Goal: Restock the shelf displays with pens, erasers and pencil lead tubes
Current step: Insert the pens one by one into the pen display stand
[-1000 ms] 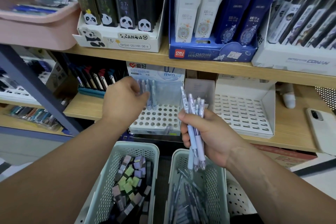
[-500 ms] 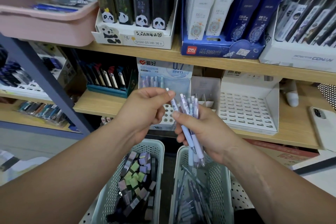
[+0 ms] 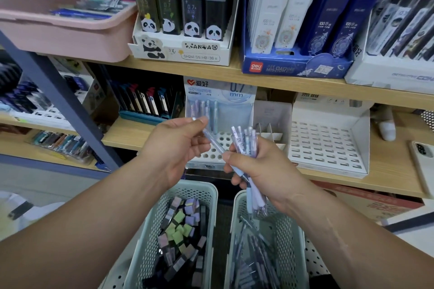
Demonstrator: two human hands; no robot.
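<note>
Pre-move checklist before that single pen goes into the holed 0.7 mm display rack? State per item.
1. Grip: left hand pinches the single pen: ok.
2. Single pen free of the pen bundle: not ok, its lower end reaches the thumb of the right hand.
3. Right hand fingers curled round the pen bundle: ok.
4. Open holes in the display rack: ok, the visible front holes are empty; the standing pens are only at the back.
5. Pen tip pointing down: cannot tell, lower end hidden.
</note>
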